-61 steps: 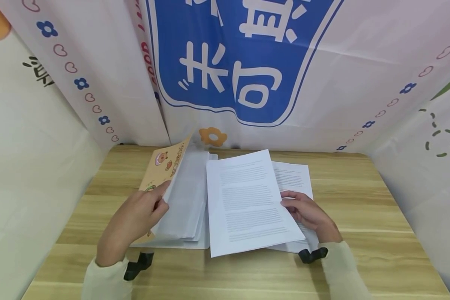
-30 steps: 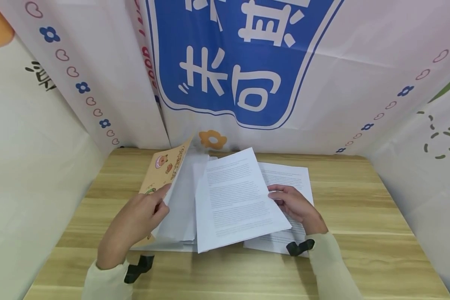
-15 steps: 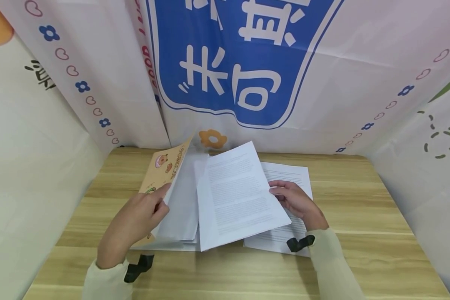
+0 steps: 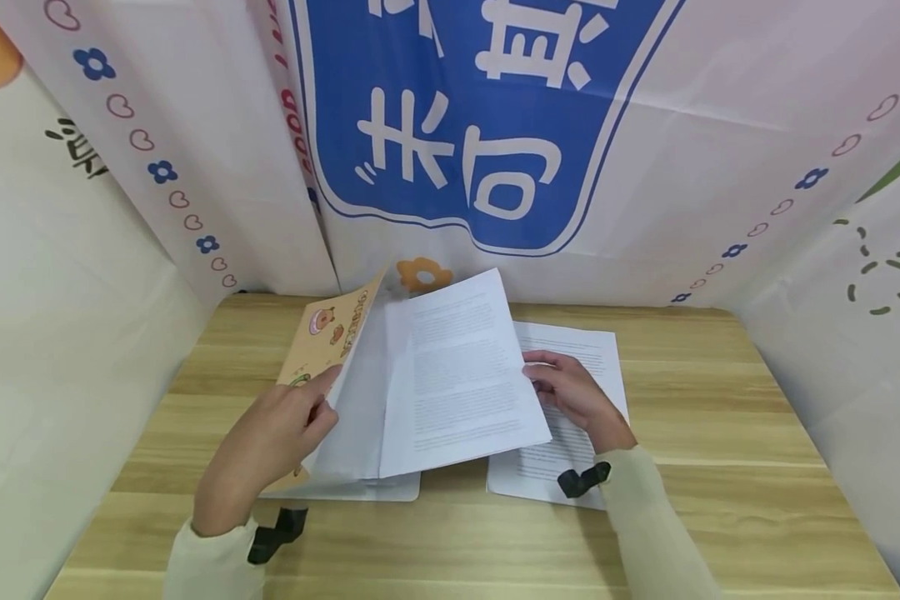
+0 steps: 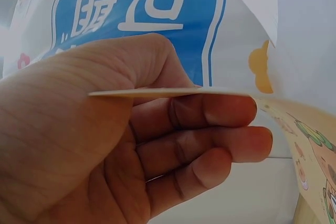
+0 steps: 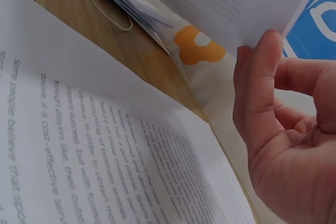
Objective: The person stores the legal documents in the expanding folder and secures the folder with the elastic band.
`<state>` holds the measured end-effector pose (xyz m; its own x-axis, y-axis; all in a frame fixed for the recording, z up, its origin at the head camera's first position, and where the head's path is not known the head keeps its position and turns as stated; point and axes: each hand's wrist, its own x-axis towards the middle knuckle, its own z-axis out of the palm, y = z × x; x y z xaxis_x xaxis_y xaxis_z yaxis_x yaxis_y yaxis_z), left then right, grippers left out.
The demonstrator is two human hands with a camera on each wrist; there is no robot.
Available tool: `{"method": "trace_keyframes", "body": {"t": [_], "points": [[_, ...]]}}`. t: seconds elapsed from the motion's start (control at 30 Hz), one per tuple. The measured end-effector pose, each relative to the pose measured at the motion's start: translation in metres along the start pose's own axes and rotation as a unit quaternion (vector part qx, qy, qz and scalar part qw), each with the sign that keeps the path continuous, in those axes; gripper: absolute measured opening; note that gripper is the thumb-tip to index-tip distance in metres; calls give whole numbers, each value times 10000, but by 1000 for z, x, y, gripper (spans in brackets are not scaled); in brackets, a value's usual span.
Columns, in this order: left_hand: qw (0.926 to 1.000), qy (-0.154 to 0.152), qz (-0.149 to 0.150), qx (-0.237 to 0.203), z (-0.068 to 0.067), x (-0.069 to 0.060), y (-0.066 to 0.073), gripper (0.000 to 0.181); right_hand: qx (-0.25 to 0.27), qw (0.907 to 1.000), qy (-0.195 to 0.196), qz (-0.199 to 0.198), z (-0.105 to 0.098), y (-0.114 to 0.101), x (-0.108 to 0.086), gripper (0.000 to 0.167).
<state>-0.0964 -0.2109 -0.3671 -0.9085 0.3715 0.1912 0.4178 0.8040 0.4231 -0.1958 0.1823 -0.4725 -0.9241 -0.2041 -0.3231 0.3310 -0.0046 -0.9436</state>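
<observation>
The left hand (image 4: 270, 442) pinches the raised tan cover (image 4: 317, 337) of a folder; in the left wrist view that hand (image 5: 157, 129) has the cover's edge between thumb and fingers. Translucent sleeves (image 4: 356, 417) stand partly lifted inside the folder. The right hand (image 4: 573, 396) pinches the right edge of a printed sheet (image 4: 465, 375), whose left side lies against or within the sleeves; which, I cannot tell. In the right wrist view, the right hand (image 6: 289, 114) grips the tilted sheet (image 6: 210, 3) between thumb and fingertips.
Another printed sheet (image 4: 592, 342) lies on the wooden table (image 4: 705, 417), beneath the right hand. Behind the table hangs a white cloth (image 4: 645, 208) with a blue printed panel. In the right wrist view, a pale elastic loop (image 6: 113, 19) shows beside the folder.
The right hand has moved left and slightly away from the body, carrying the sheet over the folder and in among or against its sleeves. The left hand has stayed on the cover.
</observation>
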Motion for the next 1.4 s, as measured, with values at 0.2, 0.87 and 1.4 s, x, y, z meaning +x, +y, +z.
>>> {"method": "trace_keyframes", "body": {"t": [0.2,0.87,1.4], "points": [[10000,14,-49,22,-1,0,1,51,-42,10000,50,7,9,-1,3,42],[9996,-23,-162,247,0,2,5,51,-161,9989,-401,-168,29,2,-1,41],[9993,94,-165,307,0,0,5,51,-186,9980,-560,-241,49,6,0,40]]}}
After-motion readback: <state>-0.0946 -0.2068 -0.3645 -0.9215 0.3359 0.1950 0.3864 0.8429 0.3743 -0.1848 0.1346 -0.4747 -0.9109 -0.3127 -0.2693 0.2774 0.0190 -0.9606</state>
